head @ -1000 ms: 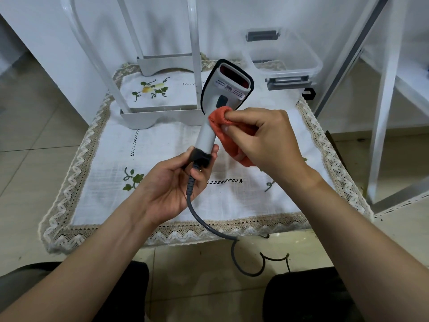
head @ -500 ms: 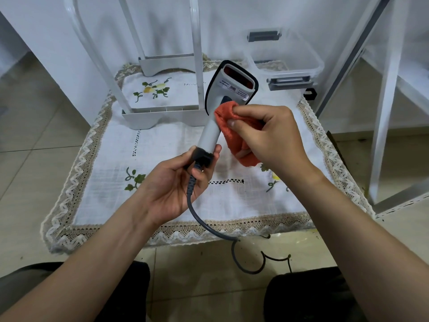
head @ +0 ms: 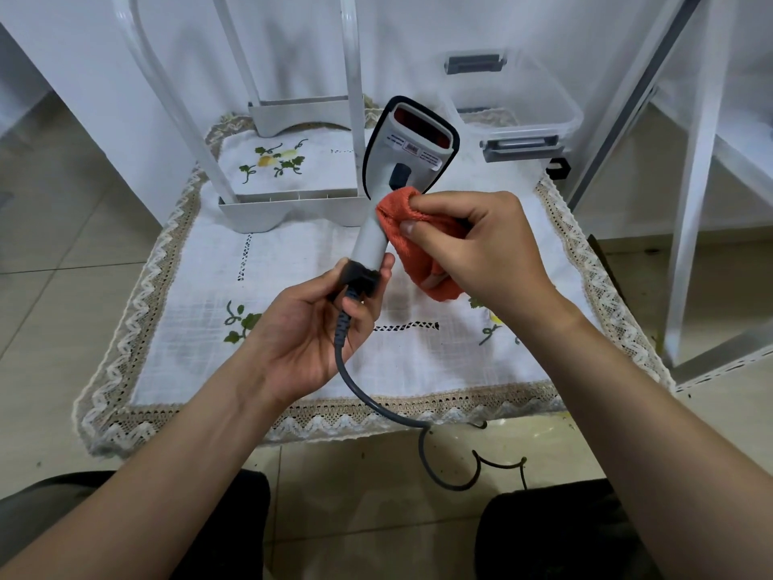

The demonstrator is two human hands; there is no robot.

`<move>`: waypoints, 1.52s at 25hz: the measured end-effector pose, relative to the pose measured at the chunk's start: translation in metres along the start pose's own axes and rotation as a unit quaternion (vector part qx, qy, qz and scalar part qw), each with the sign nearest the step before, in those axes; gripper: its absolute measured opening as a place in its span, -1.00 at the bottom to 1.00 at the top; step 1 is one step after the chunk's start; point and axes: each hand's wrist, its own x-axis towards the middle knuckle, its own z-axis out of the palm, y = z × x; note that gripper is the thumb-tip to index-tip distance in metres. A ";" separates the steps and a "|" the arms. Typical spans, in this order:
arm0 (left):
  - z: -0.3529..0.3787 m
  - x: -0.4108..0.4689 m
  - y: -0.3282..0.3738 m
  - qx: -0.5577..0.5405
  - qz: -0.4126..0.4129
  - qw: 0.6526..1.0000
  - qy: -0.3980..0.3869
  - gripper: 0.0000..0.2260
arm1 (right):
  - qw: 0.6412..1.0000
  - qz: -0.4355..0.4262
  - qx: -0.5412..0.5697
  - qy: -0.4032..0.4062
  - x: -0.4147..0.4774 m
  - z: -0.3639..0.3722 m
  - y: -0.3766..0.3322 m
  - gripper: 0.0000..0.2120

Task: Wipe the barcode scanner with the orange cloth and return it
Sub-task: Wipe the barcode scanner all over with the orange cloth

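left hand (head: 311, 324) grips barcode scanner (head: 401, 169) base; right hand (head: 481, 249) presses orange cloth (head: 412, 240) on handle; clear bin (head: 523, 102) behind.

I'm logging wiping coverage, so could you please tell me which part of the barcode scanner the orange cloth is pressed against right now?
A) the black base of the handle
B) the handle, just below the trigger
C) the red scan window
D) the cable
B: the right hand presses the orange cloth against the grey handle of the barcode scanner just under the dark trigger, while the left hand holds the black base.
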 end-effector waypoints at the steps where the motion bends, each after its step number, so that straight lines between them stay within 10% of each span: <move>1: 0.000 0.000 0.000 0.000 0.000 1.000 0.004 -0.63 | 1.000 -0.004 -0.003 -0.015 0.000 0.001 0.002 -0.75; 13: 0.000 0.000 0.001 0.031 0.019 0.998 0.049 -0.76 | 0.996 -0.031 -0.004 -0.079 0.000 0.003 0.006 -0.75; 22: 0.002 0.000 0.004 0.042 0.053 0.998 -0.004 -0.65 | 0.976 0.192 0.098 0.043 0.007 0.000 0.007 -0.93; 27: 0.001 0.001 0.002 0.085 0.043 0.995 -0.024 -0.67 | 0.877 0.319 0.359 -0.017 0.005 0.015 0.001 -0.86; 38: 0.002 0.005 0.007 0.229 0.052 0.970 0.059 -0.64 | 0.872 0.309 0.380 0.021 0.001 0.023 0.010 -0.83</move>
